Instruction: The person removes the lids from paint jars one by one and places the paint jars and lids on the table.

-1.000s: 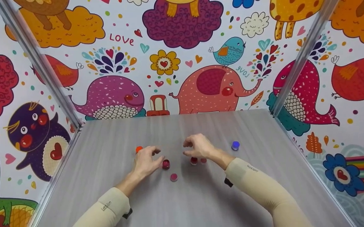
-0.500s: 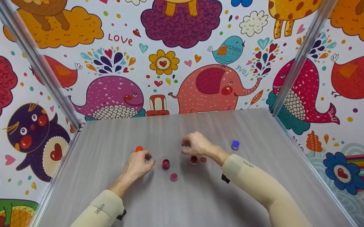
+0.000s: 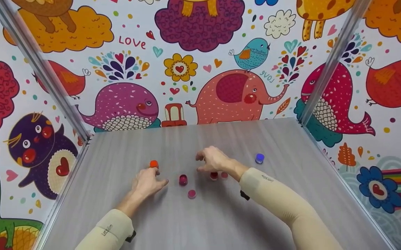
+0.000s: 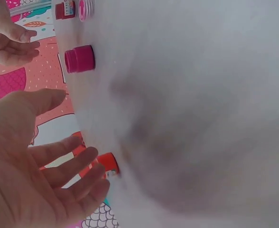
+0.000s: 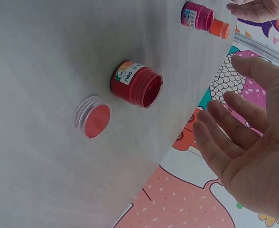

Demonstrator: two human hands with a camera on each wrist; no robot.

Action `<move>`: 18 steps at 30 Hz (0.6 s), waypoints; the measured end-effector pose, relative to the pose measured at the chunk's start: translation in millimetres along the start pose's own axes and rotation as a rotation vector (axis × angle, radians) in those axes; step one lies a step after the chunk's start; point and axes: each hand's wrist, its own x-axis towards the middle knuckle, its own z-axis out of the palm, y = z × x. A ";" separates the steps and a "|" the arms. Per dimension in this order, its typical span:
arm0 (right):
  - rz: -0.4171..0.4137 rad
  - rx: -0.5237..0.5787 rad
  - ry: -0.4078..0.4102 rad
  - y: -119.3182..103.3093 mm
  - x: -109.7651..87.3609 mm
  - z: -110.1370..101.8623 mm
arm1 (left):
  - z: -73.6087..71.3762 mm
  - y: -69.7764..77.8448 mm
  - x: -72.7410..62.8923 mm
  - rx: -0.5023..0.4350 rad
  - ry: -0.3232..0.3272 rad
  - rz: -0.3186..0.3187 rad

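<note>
"Beside the orange-capped jar (image 3: pixel 154 163), how's the left hand (image 3: pixel 146 184)?"

"Fingers loosely spread, from my remote seat; whether they touch it, I can't tell."

"And the right hand (image 3: pixel 213 159)?"

"Fingers parted and relaxed, near the uncapped red screw-top jar (image 5: pixel 134 84) and a ribbed cap (image 5: pixel 97 119). I see the magenta jar (image 3: pixel 183 180) between both hands."

Head view: bright, diffuse light; soft shadows on tabletop (image 3: pixel 124 149). Wrist views: duller, hazy; tabletop grain washed out.
</note>
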 end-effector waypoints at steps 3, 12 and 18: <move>0.017 0.002 -0.012 -4.9 3.9 1.6 | -0.5 -4.5 0.2 0.016 0.006 -0.011; 0.020 -0.009 -0.043 -24.0 17.3 6.2 | 4.8 -23.8 7.8 -0.027 0.043 -0.037; -0.020 -0.034 -0.046 -32.1 26.9 10.2 | 8.7 -34.2 12.1 -0.070 0.073 -0.056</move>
